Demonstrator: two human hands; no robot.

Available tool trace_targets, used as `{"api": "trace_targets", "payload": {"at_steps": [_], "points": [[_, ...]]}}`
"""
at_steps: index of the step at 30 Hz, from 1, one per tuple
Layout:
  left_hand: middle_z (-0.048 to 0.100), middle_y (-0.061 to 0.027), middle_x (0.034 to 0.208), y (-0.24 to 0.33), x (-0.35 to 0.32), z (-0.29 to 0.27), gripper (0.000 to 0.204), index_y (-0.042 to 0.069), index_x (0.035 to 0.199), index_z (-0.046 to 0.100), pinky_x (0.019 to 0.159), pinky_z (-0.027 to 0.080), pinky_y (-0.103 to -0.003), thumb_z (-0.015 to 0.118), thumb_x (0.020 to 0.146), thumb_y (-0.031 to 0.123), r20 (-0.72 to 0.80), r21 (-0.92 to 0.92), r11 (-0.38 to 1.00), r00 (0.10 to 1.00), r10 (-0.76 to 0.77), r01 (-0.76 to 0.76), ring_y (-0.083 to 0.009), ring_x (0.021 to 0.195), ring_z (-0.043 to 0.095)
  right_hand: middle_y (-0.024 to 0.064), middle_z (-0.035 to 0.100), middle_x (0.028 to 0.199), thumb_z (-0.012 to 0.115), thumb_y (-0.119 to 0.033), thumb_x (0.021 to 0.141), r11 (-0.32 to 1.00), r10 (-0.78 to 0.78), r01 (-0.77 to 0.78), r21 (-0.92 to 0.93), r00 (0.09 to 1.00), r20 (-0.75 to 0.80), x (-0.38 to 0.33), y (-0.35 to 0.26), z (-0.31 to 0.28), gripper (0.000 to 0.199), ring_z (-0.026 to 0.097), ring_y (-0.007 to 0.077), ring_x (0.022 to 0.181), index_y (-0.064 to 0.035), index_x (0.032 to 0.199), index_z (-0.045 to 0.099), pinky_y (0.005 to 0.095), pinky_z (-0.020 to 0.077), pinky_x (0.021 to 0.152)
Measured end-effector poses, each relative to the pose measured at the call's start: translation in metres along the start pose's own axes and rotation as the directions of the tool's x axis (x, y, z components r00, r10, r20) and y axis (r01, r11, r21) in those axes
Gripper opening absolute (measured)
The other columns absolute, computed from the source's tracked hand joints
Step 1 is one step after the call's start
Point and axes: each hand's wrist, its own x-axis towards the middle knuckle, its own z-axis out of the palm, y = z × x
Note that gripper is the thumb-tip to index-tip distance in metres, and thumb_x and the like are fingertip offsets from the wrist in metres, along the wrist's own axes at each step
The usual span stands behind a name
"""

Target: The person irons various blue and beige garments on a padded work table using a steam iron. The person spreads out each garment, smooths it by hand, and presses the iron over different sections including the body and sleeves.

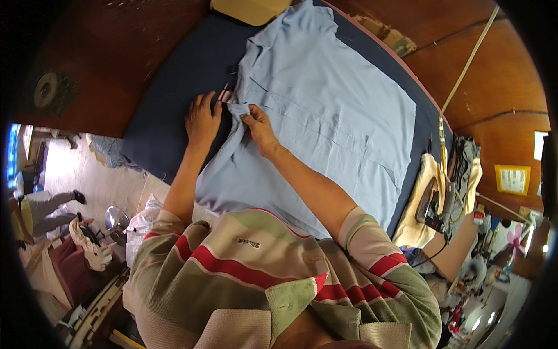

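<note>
Not all of my right hand's fingers (pixel 252 118) can be seen where they pinch the light-blue cloth garment (pixel 337 116), whose spread hides much of the navy cloth-covered desk (pixel 168 110). Near my left hand, a slim, dark, pointed tool (pixel 225 91) is too small to identify. The upper edge crops a tan, flat-sided piece (pixel 250 10); the lower edge crops my striped knit polo shirt (pixel 232 262). At left, a person in grey trousers (pixel 51 209) fades into the black rim; at right, writing on a yellow-bordered sheet (pixel 512 179) is illegible.
</note>
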Motion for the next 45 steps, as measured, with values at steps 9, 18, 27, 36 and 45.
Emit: {"api": "trace_targets", "payload": {"at_steps": [9, 18, 27, 36, 45], "points": [[0.062, -0.0140, 0.093, 0.011, 0.053, 0.018, 0.019, 0.010, 0.101, 0.052, 0.076, 0.046, -0.041, 0.055, 0.082, 0.011, 0.271, -0.120, 0.953, 0.933, -0.239, 0.279, -0.0352, 0.088, 0.060, 0.0101, 0.059, 0.108, 0.054, -0.014, 0.086, 0.958, -0.060, 0.086, -0.273, 0.993, 0.105, 0.003, 0.007, -0.013, 0.043, 0.056, 0.0175, 0.088, 0.0002, 0.125, 0.044, 0.0297, 0.0449, 0.081], [0.051, -0.0064, 0.126, -0.036, 0.063, -0.014, 0.048, 0.019, 0.129, 0.046, 0.092, 0.041, -0.045, 0.056, 0.082, 0.016, 0.161, 0.193, 0.976, 0.984, 0.072, -0.103, -0.0286, 0.114, 0.050, 0.0126, 0.065, 0.097, 0.055, -0.012, 0.080, 0.663, -0.493, 0.239, -0.710, 0.852, -0.174, -0.088, -0.071, -0.150, 0.027, 0.063, 0.0245, 0.084, -0.0034, 0.106, 0.061, 0.0324, 0.0491, 0.074], [0.057, -0.0094, 0.109, 0.008, 0.021, 0.022, 0.037, 0.010, 0.116, 0.052, 0.084, 0.045, -0.044, 0.048, 0.090, 0.036, 0.135, 0.429, 0.903, 0.989, -0.056, -0.007, -0.0319, 0.101, 0.054, 0.0179, 0.057, 0.110, 0.057, -0.030, 0.085, 0.174, -0.729, -0.696, -0.697, 0.384, -0.566, -0.203, -0.093, -0.391, 0.035, 0.052, 0.0362, 0.102, -0.0049, 0.109, 0.056, 0.0424, 0.0424, 0.085], [0.061, -0.0147, 0.098, -0.030, 0.050, 0.029, 0.029, 0.007, 0.098, 0.052, 0.074, 0.048, -0.045, 0.043, 0.093, 0.034, 0.236, 0.470, 0.877, 0.972, -0.016, -0.099, -0.0325, 0.091, 0.059, 0.0156, 0.064, 0.088, 0.049, -0.035, 0.091, 0.059, -0.710, -0.630, -0.775, 0.519, -0.476, -0.205, -0.114, -0.417, 0.026, 0.061, 0.0365, 0.080, -0.0117, 0.103, 0.047, 0.0449, 0.0462, 0.065], [0.056, -0.0138, 0.116, -0.026, 0.033, -0.001, 0.049, 0.009, 0.111, 0.057, 0.085, 0.044, -0.046, 0.039, 0.090, 0.050, 0.084, 0.291, 0.916, 0.946, -0.313, 0.278, -0.0334, 0.105, 0.053, 0.0120, 0.051, 0.121, 0.052, -0.036, 0.089, -0.002, -0.842, -0.437, -0.899, 0.486, -0.234, -0.209, -0.108, -0.412, 0.038, 0.047, 0.0338, 0.111, -0.0116, 0.119, 0.049, 0.0413, 0.0394, 0.090]]}}
